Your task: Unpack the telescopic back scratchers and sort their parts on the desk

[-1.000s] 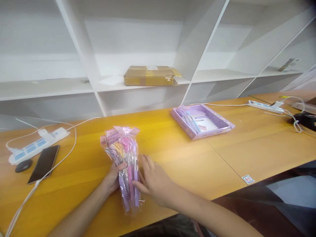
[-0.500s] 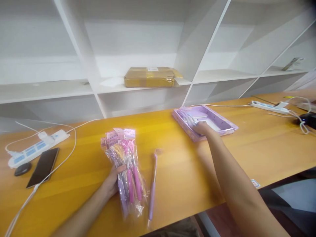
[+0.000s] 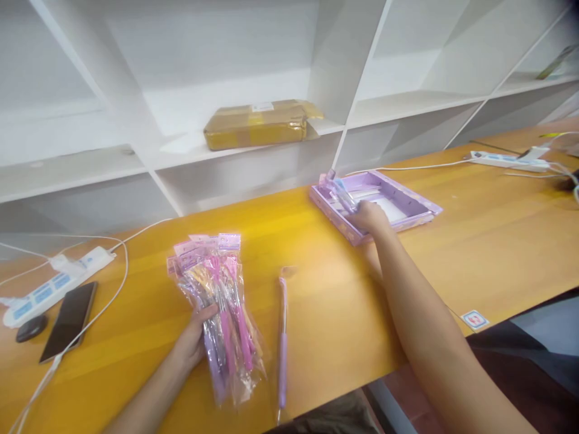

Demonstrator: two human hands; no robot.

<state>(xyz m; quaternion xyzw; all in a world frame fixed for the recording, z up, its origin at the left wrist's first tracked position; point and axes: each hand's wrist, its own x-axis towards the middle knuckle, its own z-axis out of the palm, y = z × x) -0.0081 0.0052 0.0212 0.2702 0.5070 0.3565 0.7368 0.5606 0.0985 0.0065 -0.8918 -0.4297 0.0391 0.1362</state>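
Observation:
On the left, my left hand [image 3: 199,334] is closed around a bunch of clear plastic packets [image 3: 226,313] with pink printed tops. Inside the packets are slim sticks with pink or purple handles and metal shafts. Right of the bunch lies a single stick [image 3: 283,349] with a purple handle and a metal shaft. My right hand [image 3: 368,216] reaches to a shallow purple box [image 3: 407,191] and is closed on a clear packet [image 3: 342,196]. This packet slants over the box's left end; what is inside it is not clear.
A white power strip [image 3: 67,280], a phone [image 3: 70,319] and a small black object [image 3: 31,328] lie at the left among white cables. A taped cardboard box [image 3: 257,126] sits on the white shelf. Another power strip [image 3: 506,160] is at the far right.
The view has shifted. My right hand has raised the packet slightly, and it now shows more distinctly above the box. My left hand still grips its bunch in about the same place.

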